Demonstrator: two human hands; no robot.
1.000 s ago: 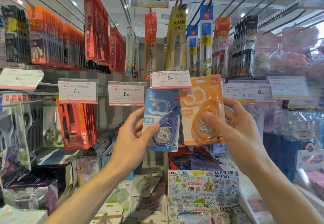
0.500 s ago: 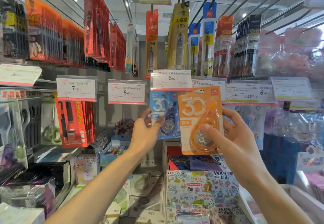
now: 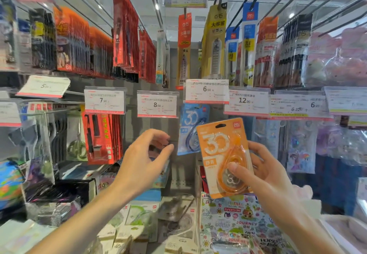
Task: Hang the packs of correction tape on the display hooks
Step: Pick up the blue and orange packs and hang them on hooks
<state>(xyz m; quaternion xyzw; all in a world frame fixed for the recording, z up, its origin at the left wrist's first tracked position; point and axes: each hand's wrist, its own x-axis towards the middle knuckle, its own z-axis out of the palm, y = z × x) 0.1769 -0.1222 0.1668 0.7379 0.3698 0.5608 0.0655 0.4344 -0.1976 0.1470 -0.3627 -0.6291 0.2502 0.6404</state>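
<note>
Crowded stationery racks are filling the background, with rows of carded goods dangling from metal pegs and white price tags clipped along the front. Under the white price tag reading 6.00 [image 3: 207, 91], a blue-carded pack of correction tape [image 3: 191, 129] is hanging, apparently on a display hook whose rod is sitting hidden behind that tag. The left hand [image 3: 143, 160] is hovering just left of the blue pack, apart from it, its fingers loosely curled and holding nothing. The right hand [image 3: 264, 176] is gripping an orange-carded pack of correction tape with a clear blister [image 3: 225, 157], thumb pressing on the blister front and fingers wrapping behind. This orange pack is standing upright with a slight lean to the left, its long axis running roughly vertical, and its dark hang slot [image 3: 220, 125] is sitting at the top edge, below and a little right of the 6.00 tag. So the hook tip is lying up and to the left of the slot (the right hand being the one carrying the load). Motion blur is smearing much of the shelving, and the peg's tip itself is impossible to make out.
</note>
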